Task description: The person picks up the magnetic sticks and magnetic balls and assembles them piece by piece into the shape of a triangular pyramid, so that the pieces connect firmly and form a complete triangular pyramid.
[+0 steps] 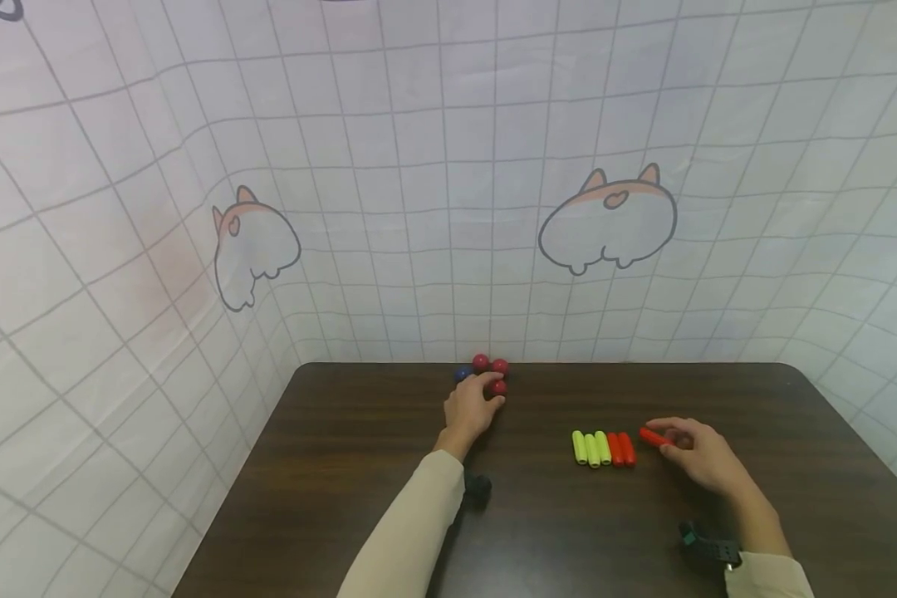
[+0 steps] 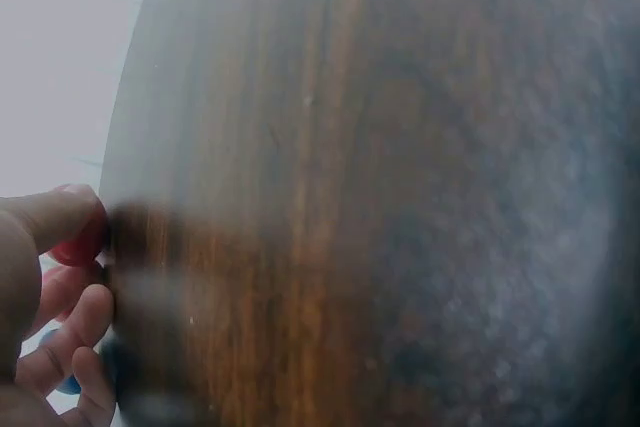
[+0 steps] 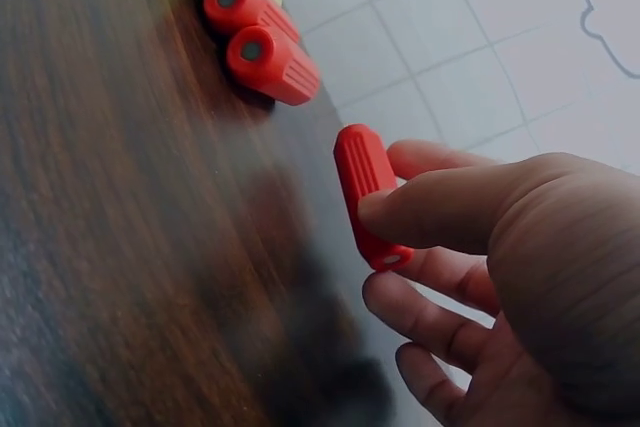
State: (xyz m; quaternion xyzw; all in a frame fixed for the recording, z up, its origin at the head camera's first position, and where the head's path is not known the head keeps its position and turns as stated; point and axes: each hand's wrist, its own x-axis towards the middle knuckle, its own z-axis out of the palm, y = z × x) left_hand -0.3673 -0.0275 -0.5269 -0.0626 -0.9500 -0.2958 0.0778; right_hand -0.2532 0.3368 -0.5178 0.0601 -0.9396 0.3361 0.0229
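Note:
In the head view my left hand point(image 1: 469, 409) is at the far edge of the table, with a red ball point(image 1: 498, 388) between its thumb and index finger. The left wrist view shows the thumb against that red ball point(image 2: 82, 239); a blue ball point(image 2: 68, 384) is partly hidden behind the other fingers. My right hand point(image 1: 706, 457) pinches a short red ribbed stick point(image 3: 362, 172) between thumb and fingers, above the table. Left of it stands a side-by-side row of similar pieces, yellow-green sticks point(image 1: 591, 448) and two red sticks point(image 1: 621, 449).
Two more red balls point(image 1: 481, 362) and the blue ball point(image 1: 463, 374) lie by the table's back edge, close to the left hand. A white grid-patterned cloth point(image 1: 419, 208) hangs behind the dark wooden table point(image 1: 538, 531). Both wrists wear dark bands.

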